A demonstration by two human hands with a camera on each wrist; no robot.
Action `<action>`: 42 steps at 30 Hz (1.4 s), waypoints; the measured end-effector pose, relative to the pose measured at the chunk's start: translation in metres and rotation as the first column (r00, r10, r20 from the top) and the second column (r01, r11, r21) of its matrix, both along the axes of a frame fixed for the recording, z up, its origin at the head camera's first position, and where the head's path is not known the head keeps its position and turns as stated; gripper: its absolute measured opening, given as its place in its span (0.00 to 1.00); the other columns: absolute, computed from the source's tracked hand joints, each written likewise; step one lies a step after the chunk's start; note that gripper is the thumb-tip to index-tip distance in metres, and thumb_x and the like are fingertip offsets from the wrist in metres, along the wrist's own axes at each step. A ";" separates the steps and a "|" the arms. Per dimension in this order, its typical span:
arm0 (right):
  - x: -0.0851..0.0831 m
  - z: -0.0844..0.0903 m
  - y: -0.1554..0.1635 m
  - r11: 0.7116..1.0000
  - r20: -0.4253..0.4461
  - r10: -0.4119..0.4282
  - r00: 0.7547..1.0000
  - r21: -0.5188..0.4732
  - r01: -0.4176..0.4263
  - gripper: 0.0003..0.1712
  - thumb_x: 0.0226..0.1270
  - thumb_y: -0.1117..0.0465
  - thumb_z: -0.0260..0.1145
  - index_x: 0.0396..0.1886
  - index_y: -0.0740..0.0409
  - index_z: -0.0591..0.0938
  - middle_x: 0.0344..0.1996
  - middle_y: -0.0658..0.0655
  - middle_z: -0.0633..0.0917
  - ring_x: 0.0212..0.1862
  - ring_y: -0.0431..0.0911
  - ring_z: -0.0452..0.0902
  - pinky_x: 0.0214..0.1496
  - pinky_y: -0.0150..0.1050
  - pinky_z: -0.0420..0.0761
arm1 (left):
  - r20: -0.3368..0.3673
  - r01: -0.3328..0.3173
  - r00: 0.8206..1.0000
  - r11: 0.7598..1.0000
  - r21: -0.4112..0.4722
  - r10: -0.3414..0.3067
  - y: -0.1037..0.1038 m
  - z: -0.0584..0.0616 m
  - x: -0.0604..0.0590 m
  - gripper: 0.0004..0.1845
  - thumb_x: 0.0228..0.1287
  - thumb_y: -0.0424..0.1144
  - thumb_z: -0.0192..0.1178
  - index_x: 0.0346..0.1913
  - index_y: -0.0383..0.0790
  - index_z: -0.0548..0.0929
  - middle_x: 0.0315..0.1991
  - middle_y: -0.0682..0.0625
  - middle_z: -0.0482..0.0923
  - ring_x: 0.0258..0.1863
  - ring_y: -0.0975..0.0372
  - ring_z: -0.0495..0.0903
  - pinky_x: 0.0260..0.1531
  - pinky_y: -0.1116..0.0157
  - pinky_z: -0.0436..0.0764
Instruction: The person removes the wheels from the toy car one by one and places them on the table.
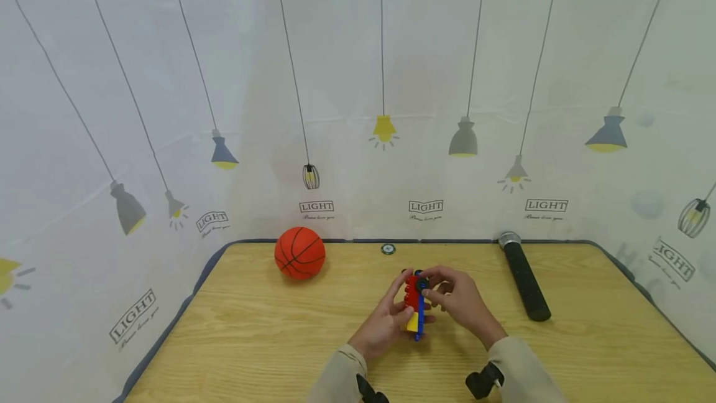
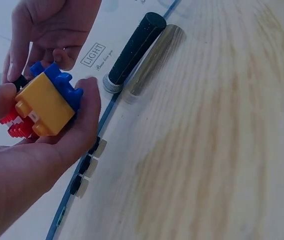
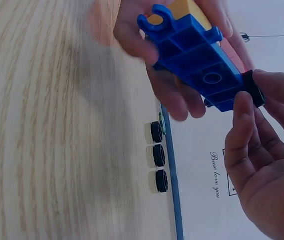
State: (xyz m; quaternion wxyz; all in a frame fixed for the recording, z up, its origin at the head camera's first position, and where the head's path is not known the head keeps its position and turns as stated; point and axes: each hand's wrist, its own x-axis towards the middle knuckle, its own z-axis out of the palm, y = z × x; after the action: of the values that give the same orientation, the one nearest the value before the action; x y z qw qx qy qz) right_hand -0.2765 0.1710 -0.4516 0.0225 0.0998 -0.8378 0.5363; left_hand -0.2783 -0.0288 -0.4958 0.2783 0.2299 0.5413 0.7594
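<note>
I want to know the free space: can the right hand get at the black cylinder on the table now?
Probably not at once: the right hand pinches a black wheel on the toy block car. The path to the black cylinder looks free.

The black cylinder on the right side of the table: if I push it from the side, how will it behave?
The black cylinder would probably roll, since it lies on its round side on the flat wooden table. It looks rigid, so it should not bend. Its metal-looking end cap suggests one end may be heavier, so it might curve.
</note>
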 end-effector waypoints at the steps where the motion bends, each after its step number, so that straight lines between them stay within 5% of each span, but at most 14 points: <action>1: 0.000 0.000 0.000 1.000 0.002 -0.004 1.000 0.000 0.004 0.16 0.65 0.68 0.69 0.53 0.59 0.83 0.37 0.59 0.84 0.30 0.48 0.81 0.29 0.34 0.80 | -0.001 0.003 1.000 1.000 0.002 -0.003 0.000 0.000 0.000 0.35 0.81 0.33 0.41 0.79 0.72 0.47 0.73 0.34 0.64 0.68 0.37 0.72 0.62 0.40 0.75; 11: 0.001 -0.002 0.001 0.998 0.047 0.031 0.998 -0.058 -0.028 0.14 0.64 0.71 0.67 0.50 0.61 0.82 0.36 0.60 0.80 0.32 0.46 0.78 0.32 0.35 0.80 | 0.021 0.001 1.000 1.000 -0.013 -0.001 0.003 -0.003 -0.002 0.33 0.81 0.34 0.43 0.80 0.63 0.49 0.70 0.36 0.69 0.65 0.42 0.77 0.66 0.48 0.74; 19: 0.002 -0.003 0.000 0.994 0.019 0.103 0.994 -0.042 -0.102 0.14 0.66 0.66 0.69 0.51 0.62 0.82 0.36 0.61 0.81 0.29 0.45 0.77 0.30 0.35 0.80 | 0.011 -0.052 0.999 0.997 -0.062 0.053 0.005 0.000 0.001 0.30 0.79 0.34 0.46 0.75 0.65 0.57 0.61 0.38 0.73 0.53 0.52 0.81 0.57 0.57 0.82; 32: 0.003 -0.002 -0.010 0.999 -0.052 -0.033 0.998 0.020 0.034 0.12 0.57 0.68 0.76 0.40 0.62 0.85 0.27 0.57 0.79 0.28 0.44 0.70 0.28 0.32 0.73 | -0.073 -0.111 0.992 0.981 -0.161 0.101 0.015 0.001 0.006 0.27 0.80 0.30 0.40 0.74 0.59 0.55 0.51 0.41 0.72 0.43 0.57 0.78 0.45 0.66 0.81; 42: 0.000 -0.016 -0.018 0.994 -0.182 -0.032 0.983 0.093 0.049 0.09 0.53 0.69 0.78 0.33 0.57 0.86 0.24 0.52 0.81 0.25 0.39 0.70 0.28 0.30 0.73 | -0.078 -0.174 0.984 0.957 -0.230 0.160 0.016 0.000 0.008 0.27 0.78 0.26 0.37 0.70 0.57 0.53 0.64 0.43 0.67 0.58 0.52 0.73 0.53 0.63 0.76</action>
State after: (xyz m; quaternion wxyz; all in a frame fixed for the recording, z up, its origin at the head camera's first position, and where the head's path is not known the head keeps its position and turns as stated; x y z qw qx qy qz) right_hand -0.2760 0.1528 -0.4679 0.1043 0.1318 -0.8591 0.4834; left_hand -0.2708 -0.0129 -0.4961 0.2225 0.1710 0.6532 0.7033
